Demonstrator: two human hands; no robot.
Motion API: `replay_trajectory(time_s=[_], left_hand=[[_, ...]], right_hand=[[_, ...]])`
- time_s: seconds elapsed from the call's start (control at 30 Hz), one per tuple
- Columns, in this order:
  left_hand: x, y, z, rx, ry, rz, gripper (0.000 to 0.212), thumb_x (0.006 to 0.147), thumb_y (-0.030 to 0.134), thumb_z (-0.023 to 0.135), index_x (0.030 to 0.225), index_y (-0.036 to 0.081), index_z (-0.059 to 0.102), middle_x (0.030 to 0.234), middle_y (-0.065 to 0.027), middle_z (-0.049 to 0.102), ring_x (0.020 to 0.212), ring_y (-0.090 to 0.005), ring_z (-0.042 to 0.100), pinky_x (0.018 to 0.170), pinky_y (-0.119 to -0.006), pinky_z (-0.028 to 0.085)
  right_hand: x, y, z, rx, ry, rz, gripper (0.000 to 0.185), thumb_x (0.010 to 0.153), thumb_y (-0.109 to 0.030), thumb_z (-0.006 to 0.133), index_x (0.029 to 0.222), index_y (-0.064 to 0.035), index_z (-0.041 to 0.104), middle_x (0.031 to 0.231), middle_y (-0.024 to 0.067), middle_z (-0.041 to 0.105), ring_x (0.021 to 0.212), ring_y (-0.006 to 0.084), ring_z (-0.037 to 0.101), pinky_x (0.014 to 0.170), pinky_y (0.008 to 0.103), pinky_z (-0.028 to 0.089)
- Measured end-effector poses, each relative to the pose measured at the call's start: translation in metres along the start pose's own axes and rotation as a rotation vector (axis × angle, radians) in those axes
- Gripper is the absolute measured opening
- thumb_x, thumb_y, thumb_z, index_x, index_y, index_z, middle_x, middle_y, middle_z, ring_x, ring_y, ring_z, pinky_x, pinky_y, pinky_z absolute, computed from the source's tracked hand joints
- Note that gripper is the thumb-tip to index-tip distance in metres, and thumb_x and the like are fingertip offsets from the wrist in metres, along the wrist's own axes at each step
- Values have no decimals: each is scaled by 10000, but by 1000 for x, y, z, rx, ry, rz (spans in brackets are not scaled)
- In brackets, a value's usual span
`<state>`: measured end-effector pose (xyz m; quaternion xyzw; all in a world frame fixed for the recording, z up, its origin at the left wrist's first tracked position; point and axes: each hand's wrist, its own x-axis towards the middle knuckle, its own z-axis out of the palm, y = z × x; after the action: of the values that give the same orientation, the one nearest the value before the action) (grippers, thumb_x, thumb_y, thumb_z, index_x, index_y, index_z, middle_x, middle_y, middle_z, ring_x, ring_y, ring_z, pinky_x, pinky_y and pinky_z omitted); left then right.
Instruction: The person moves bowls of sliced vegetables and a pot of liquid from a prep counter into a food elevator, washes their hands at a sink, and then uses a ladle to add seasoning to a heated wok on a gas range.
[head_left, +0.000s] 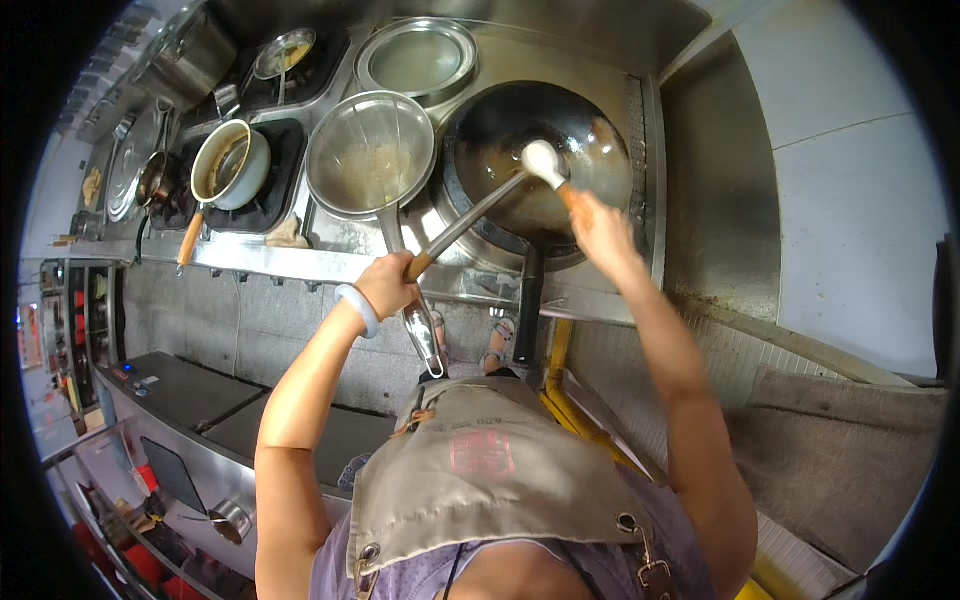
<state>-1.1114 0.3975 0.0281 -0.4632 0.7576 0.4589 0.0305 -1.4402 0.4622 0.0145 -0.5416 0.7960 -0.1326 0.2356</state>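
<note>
My left hand (384, 286) is closed around the wooden end of a long metal ladle handle (472, 217), which slants into the black wok (487, 112). Just under that hand runs the handle of a fine-mesh strainer (352, 150); I cannot tell whether the fingers grip it too. The strainer's bowl is left of the wok, with small bits on its mesh. Over the wok, my right hand (604, 232) holds a white-headed utensil (541, 161) by its wooden handle. Its head hides the ladle's far end. Dark, shiny liquid appears to lie in the wok.
Behind the strainer stands a round metal basin (416, 64) of cloudy liquid. A white saucepan (240, 169) sits on a burner at left, with a folded cloth (287, 234) nearby. The wok's black handle (531, 307) juts past the stove edge. A yellow pipe (556, 367) runs below.
</note>
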Motion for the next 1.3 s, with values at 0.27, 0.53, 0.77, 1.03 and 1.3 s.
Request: replay_trajectory(time_s=[0.27, 0.53, 0.77, 1.03, 1.3], left_hand=[[-16, 6, -17, 299, 147, 58, 216, 733, 190, 627, 830, 34, 514, 707, -185, 591, 692, -374, 575, 626, -431, 452], [-22, 3, -36, 473, 201, 56, 344, 826, 369, 567, 826, 27, 527, 663, -178, 594, 637, -362, 586, 583, -424, 458], [-12, -10, -41, 638, 216, 22, 236, 840, 269, 541, 865, 49, 459, 634, -179, 593, 611, -359, 591, 551, -449, 467], [1, -6, -58, 743, 156, 131, 224, 844, 282, 530, 898, 81, 447, 625, -160, 588, 567, -353, 580, 528, -451, 462], [-9, -30, -48, 777, 247, 77, 217, 849, 277, 527, 874, 95, 412, 614, -145, 584, 526, -330, 582, 468, -426, 470]], right_hand=[[66, 56, 7, -229, 126, 94, 268, 826, -265, 520, 1087, -221, 560, 882, 178, 627, 832, 373, 595, 719, 453, 471], [40, 57, -28, 209, 3, 61, 300, 845, -241, 533, 1115, -116, 576, 968, 88, 639, 887, 206, 602, 754, 304, 444], [40, 18, -16, 191, -46, -120, 291, 820, -265, 560, 1099, -185, 588, 986, 90, 633, 925, 280, 596, 794, 337, 452], [116, 36, 0, 183, -13, -33, 275, 822, -328, 550, 1043, -179, 619, 924, 77, 643, 877, 237, 604, 771, 324, 446], [85, 61, 7, 307, 34, 152, 284, 837, -306, 545, 1083, -174, 599, 848, 49, 649, 750, 180, 612, 705, 310, 456]])
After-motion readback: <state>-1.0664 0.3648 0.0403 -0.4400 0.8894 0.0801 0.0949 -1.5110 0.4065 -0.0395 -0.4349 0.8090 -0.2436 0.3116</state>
